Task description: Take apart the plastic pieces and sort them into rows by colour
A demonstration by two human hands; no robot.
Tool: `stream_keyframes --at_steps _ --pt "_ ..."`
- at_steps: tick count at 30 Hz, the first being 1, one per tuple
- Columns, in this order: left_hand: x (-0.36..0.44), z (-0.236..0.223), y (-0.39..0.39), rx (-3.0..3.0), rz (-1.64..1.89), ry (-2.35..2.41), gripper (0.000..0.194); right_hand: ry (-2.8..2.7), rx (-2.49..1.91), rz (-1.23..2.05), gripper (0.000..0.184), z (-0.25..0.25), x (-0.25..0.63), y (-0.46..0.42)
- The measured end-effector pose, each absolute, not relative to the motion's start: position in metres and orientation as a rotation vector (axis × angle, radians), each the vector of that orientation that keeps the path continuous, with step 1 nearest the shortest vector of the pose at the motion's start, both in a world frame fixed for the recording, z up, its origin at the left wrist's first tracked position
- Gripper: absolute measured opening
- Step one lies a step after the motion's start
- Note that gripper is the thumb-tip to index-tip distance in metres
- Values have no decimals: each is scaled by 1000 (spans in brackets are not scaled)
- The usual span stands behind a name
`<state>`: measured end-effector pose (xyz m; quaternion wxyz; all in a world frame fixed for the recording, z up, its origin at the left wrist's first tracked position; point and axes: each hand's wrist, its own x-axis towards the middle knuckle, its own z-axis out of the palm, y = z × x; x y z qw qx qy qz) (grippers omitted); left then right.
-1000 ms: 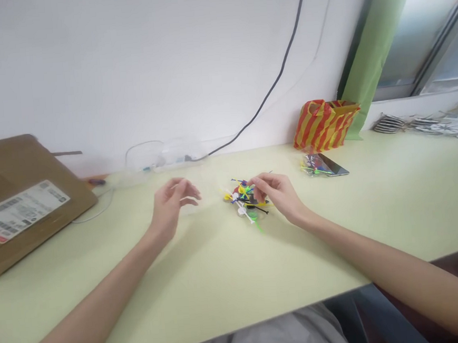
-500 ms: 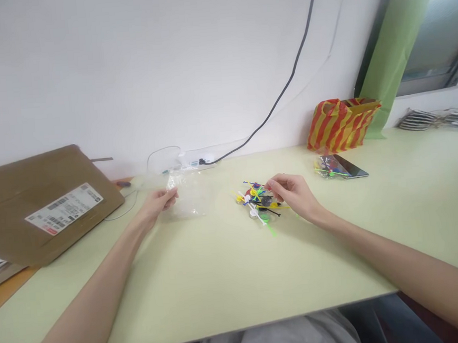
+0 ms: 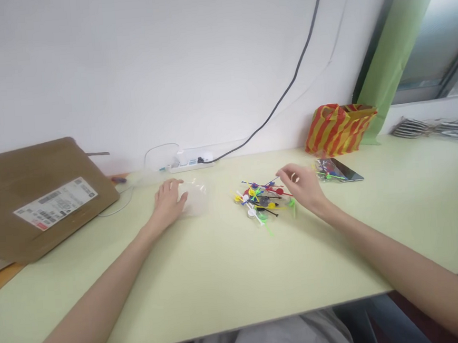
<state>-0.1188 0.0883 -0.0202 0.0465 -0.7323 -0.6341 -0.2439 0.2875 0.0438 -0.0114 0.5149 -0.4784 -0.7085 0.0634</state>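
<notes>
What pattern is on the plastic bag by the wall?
The plastic bag has red and yellow stripes, clearest in the head view.
</notes>
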Motion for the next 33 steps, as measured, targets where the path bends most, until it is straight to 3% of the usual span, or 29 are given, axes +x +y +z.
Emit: stream_keyframes --at_steps 2,4,8,14,19,29,33 --pt "-113 -21 87 -2327 -686 -1824 51 -1648 -1299 -103 23 -15 310 63" --pt "-111 -25 89 -2391 -527 -1729 60 -1531 -1557 -284 39 -21 334 80" --pt "-117 -42 100 -2546 -222 -1802 75 -1495 -2006 -291 62 -39 367 98" --pt "-120 -49 107 -2589 -162 -1827 74 -1795 -2066 -141 52 -49 365 104" --pt "-116 -45 104 -2578 -143 -1839 74 -2017 -1923 -62 54 -41 359 102" --pt "-119 -47 104 -2595 -176 -1814 74 -1948 -1979 32 60 -44 377 103" --pt "-119 -45 104 -2616 -154 -1791 74 -1644 -1820 37 40 -43 380 104"
